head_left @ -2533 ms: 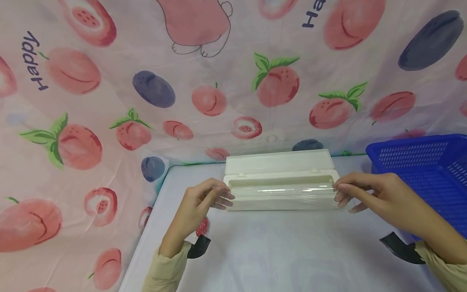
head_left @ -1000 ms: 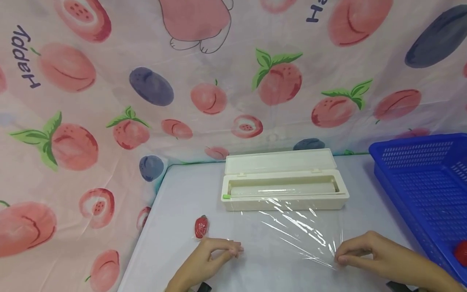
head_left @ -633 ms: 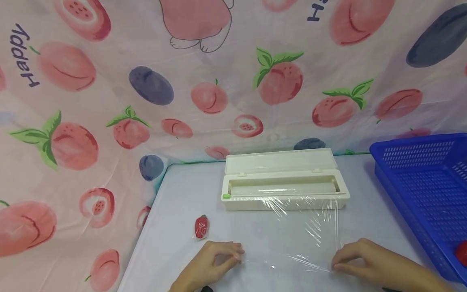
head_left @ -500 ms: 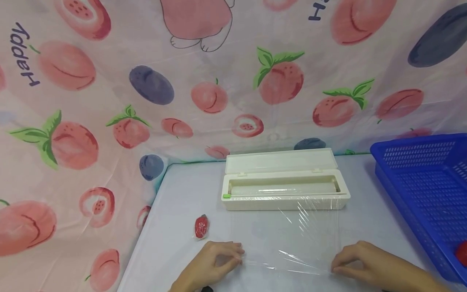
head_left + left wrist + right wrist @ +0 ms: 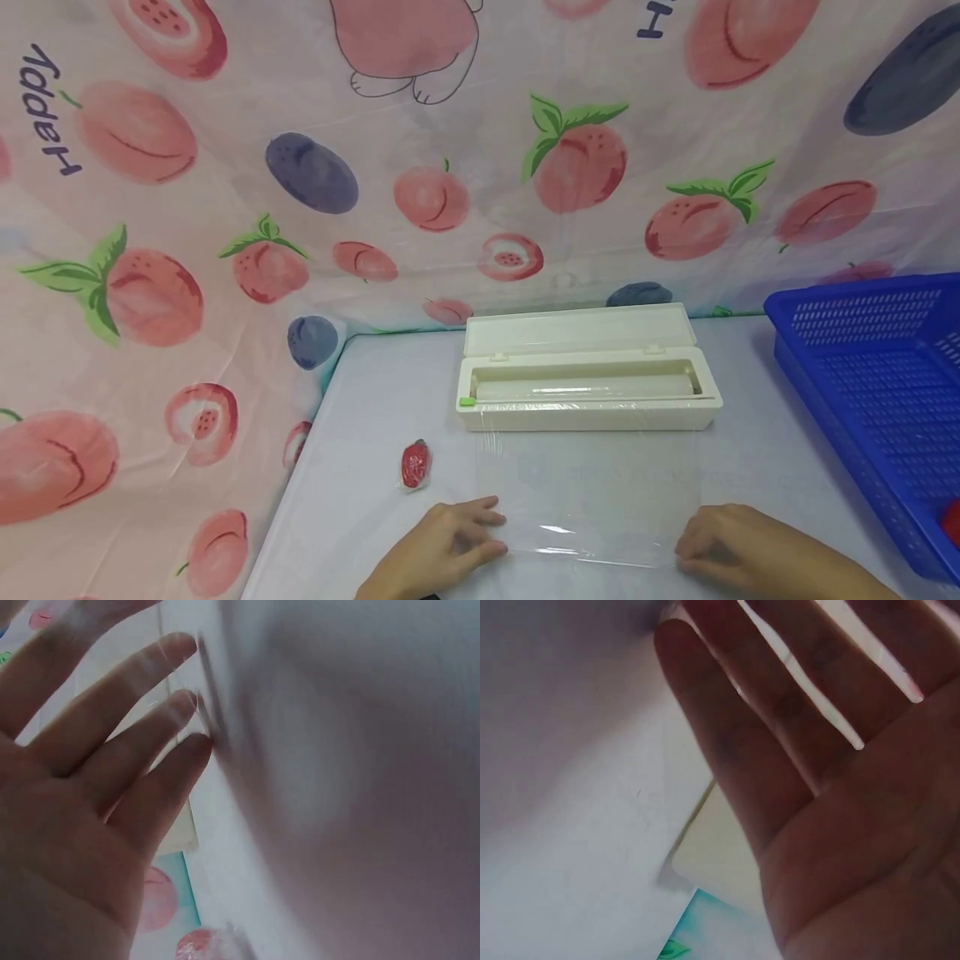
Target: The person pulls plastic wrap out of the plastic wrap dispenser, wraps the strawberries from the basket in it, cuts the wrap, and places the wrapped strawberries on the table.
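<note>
A cream cling-film dispenser box [image 5: 588,410] stands on the table with its lid open and the roll [image 5: 581,388] showing inside. A clear sheet of film [image 5: 592,492] runs from the box toward me and lies flat on the table. My left hand [image 5: 468,542] rests on the sheet's near left corner. My right hand [image 5: 708,546] rests on its near right corner. In the wrist views the fingers of the left hand [image 5: 97,787] and of the right hand [image 5: 817,750] are straight and spread, and hold nothing.
A small red strawberry-like thing in clear wrap [image 5: 415,464] lies left of the film. A blue plastic basket [image 5: 877,392] stands at the right with something red [image 5: 952,521] in it. A fruit-print cloth [image 5: 300,183] hangs behind and to the left.
Both hands drew the film out of the box toward me, pinching its corners. The wrinkled sheet has since been lowered flat, and the fingers now lie straight on it.
</note>
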A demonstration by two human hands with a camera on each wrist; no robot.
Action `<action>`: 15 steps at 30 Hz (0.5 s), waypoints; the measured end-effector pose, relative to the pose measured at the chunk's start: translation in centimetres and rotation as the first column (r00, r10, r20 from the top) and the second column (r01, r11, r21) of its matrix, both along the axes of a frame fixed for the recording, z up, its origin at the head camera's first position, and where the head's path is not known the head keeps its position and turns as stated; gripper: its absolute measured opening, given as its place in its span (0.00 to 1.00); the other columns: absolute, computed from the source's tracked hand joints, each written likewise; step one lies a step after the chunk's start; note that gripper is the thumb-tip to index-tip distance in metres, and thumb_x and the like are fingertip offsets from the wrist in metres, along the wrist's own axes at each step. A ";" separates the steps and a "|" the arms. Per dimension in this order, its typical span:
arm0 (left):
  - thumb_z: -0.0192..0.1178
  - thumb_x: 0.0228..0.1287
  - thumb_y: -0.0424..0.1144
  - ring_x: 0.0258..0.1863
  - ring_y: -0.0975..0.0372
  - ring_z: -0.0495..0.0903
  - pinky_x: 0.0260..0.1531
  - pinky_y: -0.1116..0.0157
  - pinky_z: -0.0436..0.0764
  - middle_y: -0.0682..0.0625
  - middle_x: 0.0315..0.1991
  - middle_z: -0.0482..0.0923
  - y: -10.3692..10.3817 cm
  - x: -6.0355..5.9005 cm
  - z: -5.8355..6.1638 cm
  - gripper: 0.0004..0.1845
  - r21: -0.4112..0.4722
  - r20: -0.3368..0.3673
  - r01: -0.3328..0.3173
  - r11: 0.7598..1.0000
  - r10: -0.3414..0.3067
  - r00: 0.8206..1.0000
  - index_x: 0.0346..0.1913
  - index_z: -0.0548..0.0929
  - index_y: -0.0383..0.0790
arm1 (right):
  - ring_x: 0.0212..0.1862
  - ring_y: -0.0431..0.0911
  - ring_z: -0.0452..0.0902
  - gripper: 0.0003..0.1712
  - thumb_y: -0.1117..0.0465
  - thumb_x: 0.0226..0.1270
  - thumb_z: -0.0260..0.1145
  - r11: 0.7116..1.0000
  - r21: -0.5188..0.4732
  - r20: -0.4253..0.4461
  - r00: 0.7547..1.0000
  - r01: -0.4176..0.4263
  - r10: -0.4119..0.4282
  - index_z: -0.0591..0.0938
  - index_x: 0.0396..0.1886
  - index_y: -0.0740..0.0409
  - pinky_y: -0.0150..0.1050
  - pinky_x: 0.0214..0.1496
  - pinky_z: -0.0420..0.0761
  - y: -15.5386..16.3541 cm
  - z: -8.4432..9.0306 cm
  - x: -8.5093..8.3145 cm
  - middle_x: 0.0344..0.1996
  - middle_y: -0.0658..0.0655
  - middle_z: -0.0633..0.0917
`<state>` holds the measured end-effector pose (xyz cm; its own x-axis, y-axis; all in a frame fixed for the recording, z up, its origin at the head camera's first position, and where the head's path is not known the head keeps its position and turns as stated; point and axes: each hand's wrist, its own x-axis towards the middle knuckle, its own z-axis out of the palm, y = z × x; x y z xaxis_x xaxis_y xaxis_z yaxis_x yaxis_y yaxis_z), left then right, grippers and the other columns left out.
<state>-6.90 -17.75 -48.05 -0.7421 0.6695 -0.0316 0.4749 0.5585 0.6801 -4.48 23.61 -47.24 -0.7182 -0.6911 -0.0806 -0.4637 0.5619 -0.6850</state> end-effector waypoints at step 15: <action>0.57 0.70 0.57 0.64 0.61 0.75 0.62 0.58 0.76 0.63 0.52 0.83 0.1 -0.1 0.5 0.19 -0.084 0.036 -0.017 0.996 0.020 0.999 0.38 0.93 0.50 | 0.38 0.27 0.75 0.14 0.51 0.70 0.65 0.999 0.022 0.019 0.999 0.046 -0.046 0.89 0.23 0.40 0.34 0.37 0.81 -0.2 -0.5 0.1 0.35 0.31 0.80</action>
<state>-6.97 -17.70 -47.57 -0.7519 0.6492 -0.1145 0.4394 0.6231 0.6471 -4.39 23.41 -47.72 -0.7473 -0.6554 -0.1095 -0.4240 0.5972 -0.6808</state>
